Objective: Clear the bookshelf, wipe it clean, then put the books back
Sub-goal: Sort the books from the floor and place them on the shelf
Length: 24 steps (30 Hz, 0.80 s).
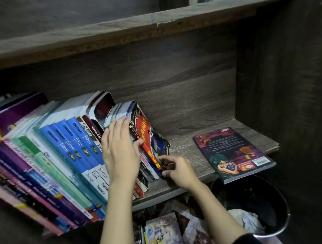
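Matt wood-grain shelf (188,150), glossy book covers (231,150)

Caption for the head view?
Left hand braces leaning books; right hand pinches the end comic; purple book lies flat on shelf.

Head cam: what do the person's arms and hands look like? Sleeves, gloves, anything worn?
Both hands are bare: no gloves on the left hand or the right hand, and no rings or watch in view. The left forearm is uncovered to the frame edge. The right forearm runs into a black sleeve at the bottom edge.
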Each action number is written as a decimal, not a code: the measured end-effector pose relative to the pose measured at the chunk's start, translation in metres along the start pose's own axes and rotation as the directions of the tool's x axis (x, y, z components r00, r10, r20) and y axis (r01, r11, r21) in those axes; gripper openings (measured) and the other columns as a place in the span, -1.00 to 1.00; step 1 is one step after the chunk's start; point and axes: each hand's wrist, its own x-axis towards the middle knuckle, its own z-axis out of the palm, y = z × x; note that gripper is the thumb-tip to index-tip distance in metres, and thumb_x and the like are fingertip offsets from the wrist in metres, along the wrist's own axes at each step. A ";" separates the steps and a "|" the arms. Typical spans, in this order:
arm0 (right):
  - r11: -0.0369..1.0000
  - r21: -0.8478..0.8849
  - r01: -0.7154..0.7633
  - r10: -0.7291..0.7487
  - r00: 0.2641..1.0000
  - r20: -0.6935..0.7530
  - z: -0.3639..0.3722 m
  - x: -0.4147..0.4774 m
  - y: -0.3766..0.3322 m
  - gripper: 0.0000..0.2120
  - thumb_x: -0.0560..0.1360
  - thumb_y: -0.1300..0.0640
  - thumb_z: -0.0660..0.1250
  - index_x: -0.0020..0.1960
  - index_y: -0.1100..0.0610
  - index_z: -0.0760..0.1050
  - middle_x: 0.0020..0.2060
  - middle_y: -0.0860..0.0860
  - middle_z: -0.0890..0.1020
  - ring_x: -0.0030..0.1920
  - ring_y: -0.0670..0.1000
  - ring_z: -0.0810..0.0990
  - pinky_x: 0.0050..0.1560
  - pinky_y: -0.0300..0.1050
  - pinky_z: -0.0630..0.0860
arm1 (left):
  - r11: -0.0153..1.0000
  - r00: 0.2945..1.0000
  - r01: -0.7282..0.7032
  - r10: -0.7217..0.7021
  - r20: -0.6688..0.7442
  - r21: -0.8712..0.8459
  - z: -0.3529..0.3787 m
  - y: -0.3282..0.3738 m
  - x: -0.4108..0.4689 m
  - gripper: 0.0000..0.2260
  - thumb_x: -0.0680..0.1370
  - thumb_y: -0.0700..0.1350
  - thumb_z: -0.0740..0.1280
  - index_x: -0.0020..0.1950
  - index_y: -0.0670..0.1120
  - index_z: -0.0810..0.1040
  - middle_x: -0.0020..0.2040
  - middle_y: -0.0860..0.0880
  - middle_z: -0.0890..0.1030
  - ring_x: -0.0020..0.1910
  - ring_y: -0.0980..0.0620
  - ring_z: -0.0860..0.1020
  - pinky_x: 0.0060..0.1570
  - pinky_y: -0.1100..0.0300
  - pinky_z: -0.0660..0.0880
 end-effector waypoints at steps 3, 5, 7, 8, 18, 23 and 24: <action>0.998 -0.057 -0.003 0.001 1.000 -0.030 0.002 -0.001 -0.004 -0.51 0.44 0.37 0.38 0.29 -0.01 0.53 0.10 -0.01 0.62 0.07 -0.11 0.54 -0.03 -0.48 0.38 | 0.999 1.000 -0.001 0.002 -0.029 0.044 0.007 0.001 0.001 -0.42 0.43 -0.11 0.46 0.41 -0.14 0.38 0.39 -0.08 0.43 0.44 -0.06 0.30 0.41 0.21 -0.14; 0.997 -0.073 -0.009 0.005 0.999 -0.043 0.002 -0.001 -0.006 -0.50 0.45 0.37 0.36 0.30 -0.02 0.52 0.14 0.01 0.62 0.12 -0.08 0.55 0.04 -0.42 0.39 | 0.998 0.999 0.003 -0.001 -0.037 0.064 0.010 0.001 0.002 -0.43 0.41 -0.12 0.48 0.39 -0.15 0.41 0.35 -0.09 0.46 0.41 -0.08 0.34 0.40 0.18 -0.11; 0.996 -0.088 -0.016 0.012 0.999 -0.046 0.002 -0.001 -0.007 -0.50 0.46 0.36 0.35 0.32 -0.01 0.51 0.18 0.02 0.61 0.18 -0.06 0.54 0.10 -0.38 0.36 | 0.996 0.999 0.006 -0.003 -0.042 0.086 0.012 0.001 0.004 -0.43 0.39 -0.11 0.49 0.36 -0.15 0.44 0.32 -0.10 0.48 0.38 -0.10 0.37 0.40 0.16 -0.07; 0.995 -0.099 -0.020 0.016 0.999 -0.043 0.002 -0.001 -0.008 -0.51 0.47 0.35 0.34 0.33 -0.01 0.50 0.20 0.03 0.60 0.21 -0.04 0.52 0.12 -0.37 0.35 | 0.995 0.999 0.004 0.000 -0.049 0.096 0.013 0.001 0.004 -0.44 0.38 -0.11 0.50 0.35 -0.15 0.45 0.30 -0.10 0.49 0.37 -0.11 0.38 0.39 0.14 -0.05; 0.969 -0.249 0.000 -0.027 0.994 -0.103 0.019 -0.004 -0.012 -0.43 0.50 0.42 0.17 0.41 -0.02 0.38 0.05 0.13 0.61 0.01 0.05 0.58 0.11 -0.02 0.56 | 0.988 0.999 0.030 -0.024 -0.040 0.153 0.016 0.005 0.001 -0.40 0.38 -0.11 0.49 0.38 -0.18 0.41 0.33 -0.14 0.46 0.39 -0.13 0.35 0.40 0.12 -0.06; 0.986 -0.165 -0.007 0.007 1.000 0.002 0.004 -0.008 -0.015 -0.49 0.54 0.34 0.24 0.42 -0.01 0.38 0.18 0.08 0.57 0.12 -0.04 0.52 0.13 -0.35 0.36 | 0.988 0.999 0.027 -0.022 -0.039 0.150 0.016 0.006 -0.002 -0.41 0.43 -0.12 0.45 0.41 -0.18 0.36 0.38 -0.14 0.41 0.43 -0.12 0.30 0.42 0.09 -0.08; 0.987 -0.162 0.008 -0.006 1.000 0.011 -0.003 -0.008 -0.016 -0.51 0.54 0.31 0.26 0.41 -0.01 0.40 0.19 0.08 0.57 0.16 -0.01 0.53 0.13 -0.35 0.36 | 0.991 0.999 0.032 -0.027 -0.046 0.127 0.015 0.009 -0.002 -0.43 0.45 -0.12 0.43 0.42 -0.17 0.35 0.40 -0.14 0.40 0.44 -0.12 0.28 0.43 0.08 -0.09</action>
